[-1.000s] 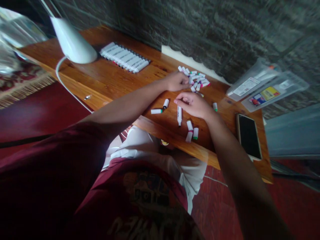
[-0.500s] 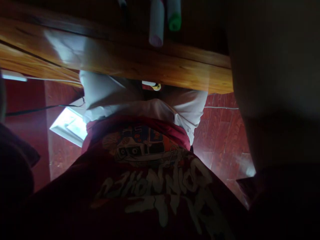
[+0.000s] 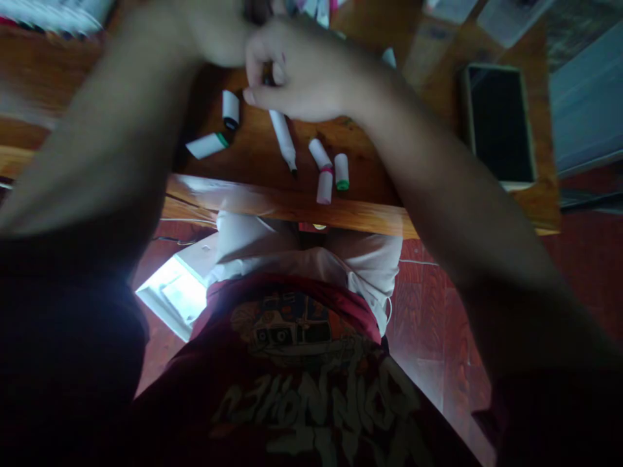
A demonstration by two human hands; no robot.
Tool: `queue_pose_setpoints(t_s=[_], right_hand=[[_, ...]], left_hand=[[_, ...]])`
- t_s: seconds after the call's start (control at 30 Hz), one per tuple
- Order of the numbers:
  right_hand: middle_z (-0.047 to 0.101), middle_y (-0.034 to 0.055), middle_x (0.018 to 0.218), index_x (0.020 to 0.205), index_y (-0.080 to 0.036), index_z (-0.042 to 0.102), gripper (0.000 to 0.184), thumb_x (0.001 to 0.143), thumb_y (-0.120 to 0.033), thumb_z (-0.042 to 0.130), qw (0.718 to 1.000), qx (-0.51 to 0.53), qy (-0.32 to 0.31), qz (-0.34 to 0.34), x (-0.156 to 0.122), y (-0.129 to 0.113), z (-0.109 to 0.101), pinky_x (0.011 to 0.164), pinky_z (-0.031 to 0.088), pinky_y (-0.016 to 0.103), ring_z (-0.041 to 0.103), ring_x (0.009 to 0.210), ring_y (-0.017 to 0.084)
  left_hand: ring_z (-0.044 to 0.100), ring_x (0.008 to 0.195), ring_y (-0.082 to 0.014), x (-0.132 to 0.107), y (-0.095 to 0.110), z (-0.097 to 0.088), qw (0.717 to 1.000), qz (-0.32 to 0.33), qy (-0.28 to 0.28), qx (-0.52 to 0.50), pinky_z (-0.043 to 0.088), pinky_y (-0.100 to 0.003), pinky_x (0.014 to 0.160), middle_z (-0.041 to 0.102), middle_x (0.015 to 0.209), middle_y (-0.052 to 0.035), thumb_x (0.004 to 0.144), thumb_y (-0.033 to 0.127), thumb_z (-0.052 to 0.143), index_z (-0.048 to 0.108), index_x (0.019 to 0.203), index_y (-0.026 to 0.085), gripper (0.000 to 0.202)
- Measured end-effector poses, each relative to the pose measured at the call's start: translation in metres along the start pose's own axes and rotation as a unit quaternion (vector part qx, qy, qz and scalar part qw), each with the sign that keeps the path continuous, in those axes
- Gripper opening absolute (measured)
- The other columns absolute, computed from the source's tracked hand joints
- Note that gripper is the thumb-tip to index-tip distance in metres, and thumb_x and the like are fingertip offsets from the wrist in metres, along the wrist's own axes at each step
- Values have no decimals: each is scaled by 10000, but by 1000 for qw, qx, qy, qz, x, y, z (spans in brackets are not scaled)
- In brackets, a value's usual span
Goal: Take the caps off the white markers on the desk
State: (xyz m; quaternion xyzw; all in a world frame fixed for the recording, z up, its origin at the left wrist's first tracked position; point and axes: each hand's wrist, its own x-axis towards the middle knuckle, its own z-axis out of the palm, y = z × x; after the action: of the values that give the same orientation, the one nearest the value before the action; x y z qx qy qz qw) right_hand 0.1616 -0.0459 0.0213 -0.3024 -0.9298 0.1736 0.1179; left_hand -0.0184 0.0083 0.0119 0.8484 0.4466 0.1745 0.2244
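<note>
My left hand [image 3: 214, 32] is blurred at the top of the view, close to my right hand and near a dark object it partly covers. My right hand [image 3: 296, 71] curls over the upper end of a white marker [image 3: 281, 137], which has a dark tip pointing towards me. I cannot tell whether it grips that marker. Below my hands lie several loose marker pieces, among them a green-banded one [image 3: 207, 145] and a green-ended one [image 3: 341, 171]. A heap of markers [image 3: 316, 6] is mostly cut off at the top edge.
The wooden table's front edge [image 3: 292, 206] runs across the view. A black phone [image 3: 499, 123] lies to the right, and plastic packets [image 3: 511, 16] sit beyond it. A bright white object [image 3: 172, 295] is on the red floor below. My body fills the bottom.
The view has tilted back up from my shirt and the table edge to the tabletop. My hands now overlap more closely above the markers than a second ago.
</note>
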Motion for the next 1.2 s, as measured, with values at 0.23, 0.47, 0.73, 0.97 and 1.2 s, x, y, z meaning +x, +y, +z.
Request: queue_pose_setpoints(t_s=[0.23, 0.47, 0.73, 0.97, 1.2], right_hand=[[544, -14, 684, 1012, -98, 749, 291, 927, -322, 583, 998, 51, 5, 33, 0, -1, 1, 746, 346, 233, 392, 675, 66], [458, -37, 578, 966, -132, 736, 255, 917, -333, 589, 998, 49, 7, 45, 2, -1, 3, 680, 313, 244, 401, 663, 74], [458, -15, 564, 933, -161, 730, 304, 920, -402, 545, 998, 42, 23, 28, 3, 3, 6, 682, 361, 276, 450, 652, 116], [469, -26, 611, 956, -189, 725, 273, 927, -400, 555, 999, 26, 7, 40, 1, -1, 3, 669, 334, 254, 405, 644, 92], [444, -28, 614, 979, -129, 725, 252, 932, -328, 578, 998, 38, 3, 43, -2, -6, 0, 683, 295, 247, 389, 664, 82]], left_hand=[[434, 696, -35, 1, 4, 11, 998, 12, 38, 43, 370, -195, 723, 619, 806, 0, 801, 46, 617, 710, 1046, 24, 263], [442, 669, -27, 5, -7, 12, 999, 19, 47, 16, 299, -174, 620, 604, 746, 34, 793, 46, 654, 720, 977, 63, 196], [433, 668, -14, 4, -6, 11, 998, 19, 49, 27, 308, -157, 632, 602, 755, 44, 833, 44, 629, 712, 996, 56, 184], [437, 660, -20, 5, -4, 12, 999, -2, 46, 25, 299, -157, 619, 632, 765, 32, 817, 37, 636, 718, 1015, 58, 216], [422, 678, -13, -2, 5, 7, 997, -12, 27, 68, 307, -140, 665, 671, 852, 10, 808, 45, 631, 713, 1079, 49, 283]])
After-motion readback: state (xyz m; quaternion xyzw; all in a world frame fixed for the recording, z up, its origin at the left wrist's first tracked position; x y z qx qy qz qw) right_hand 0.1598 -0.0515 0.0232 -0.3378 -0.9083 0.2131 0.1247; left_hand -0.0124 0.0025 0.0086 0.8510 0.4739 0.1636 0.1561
